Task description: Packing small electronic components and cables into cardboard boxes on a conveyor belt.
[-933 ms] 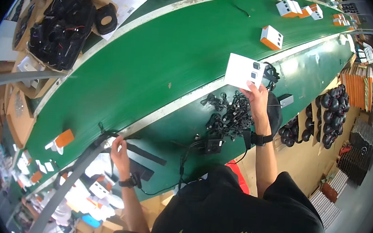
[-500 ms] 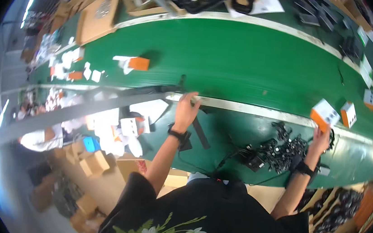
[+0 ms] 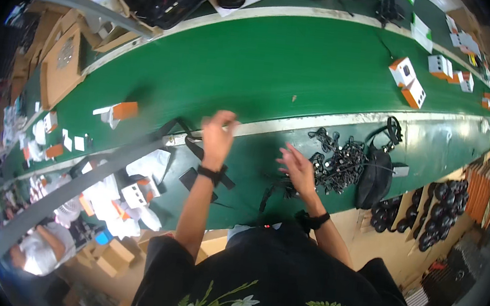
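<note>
My left hand is over the pale edge strip of the green conveyor belt, its fingers bent and smeared by motion. Whether it holds anything does not show. A black strap lies just left of it, and a dark flat phone-like device sits under my wrist. My right hand hovers over the green bench, fingers apart and holding nothing. To its right is a tangle of black cables. Two white-and-orange boxes stand together on the belt at the far right.
A grey metal bar crosses the left side. Beside the cables lies a black pouch. Another orange box lies on the belt at left. White packaging covers the bench's left end, near a person in white.
My right hand has let go of the white-and-orange box, which now stands beside another on the belt. That hand has come back left toward my left hand. The whole view has turned rightward.
</note>
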